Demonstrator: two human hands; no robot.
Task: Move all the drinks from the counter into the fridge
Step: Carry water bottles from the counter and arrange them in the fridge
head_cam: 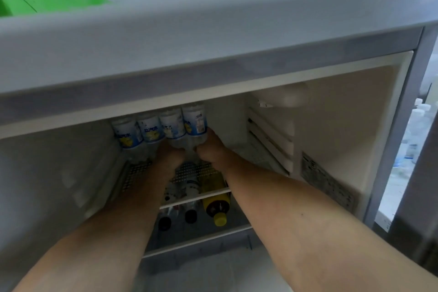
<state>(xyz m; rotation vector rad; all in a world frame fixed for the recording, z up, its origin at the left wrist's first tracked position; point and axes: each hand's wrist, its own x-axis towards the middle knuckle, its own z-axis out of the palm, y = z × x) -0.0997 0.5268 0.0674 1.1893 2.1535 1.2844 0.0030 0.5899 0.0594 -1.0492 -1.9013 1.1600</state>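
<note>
Both arms stretched deep into the fridge (331,125). Left hand (171,154) curled on the base of a water bottle (171,129); right hand (209,149) gripping the neighbouring water bottle (194,123), upright on the wire shelf (137,170). Below the hands, a yellow-capped bottle (216,201).

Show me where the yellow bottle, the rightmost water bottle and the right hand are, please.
yellow bottle (215,199): head view, on its body.
rightmost water bottle (194,123): head view, on its label.
right hand (209,149): head view, on its back.
</note>
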